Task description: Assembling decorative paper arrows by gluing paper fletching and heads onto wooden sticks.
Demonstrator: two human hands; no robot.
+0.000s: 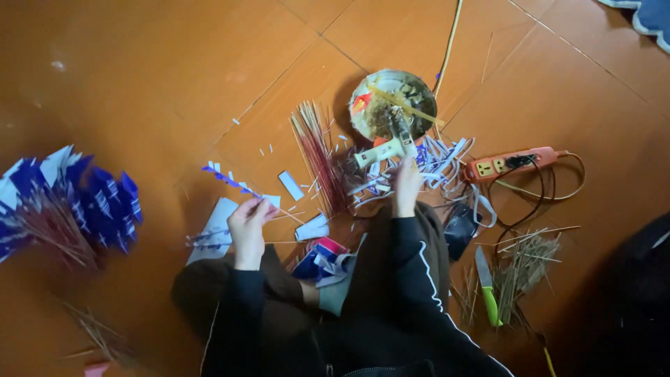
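An orange tiled floor [139, 70] spreads out under me, littered with paper scraps. Off to my left lies a heap of finished blue-and-white paper flags on sticks [66, 202]. Ahead of me a bundle of thin reddish sticks [317, 150] fans across the tiles, and just past it sits a round metal bowl [393, 105] with a yellowish stick lying across its rim. To the right an orange power strip [509, 165] trails its cords, and nearer my knee a knife with a green handle [488, 286] rests on a scatter of dry straw-coloured sticks [523, 265]. White paper strips [440, 157] crowd the space between the bowl and my legs.

My left hand [248, 227] is pinched shut on a thin stick [234, 181] carrying a narrow blue-and-white paper strip; it slants up and to the left from my fingers, above a white sheet on the floor. My right hand [407, 187] reaches forward to the pale glue gun [387, 146], which lies at the bowl's near edge. My fingers touch its rear end, but I cannot tell whether they are closed around it.
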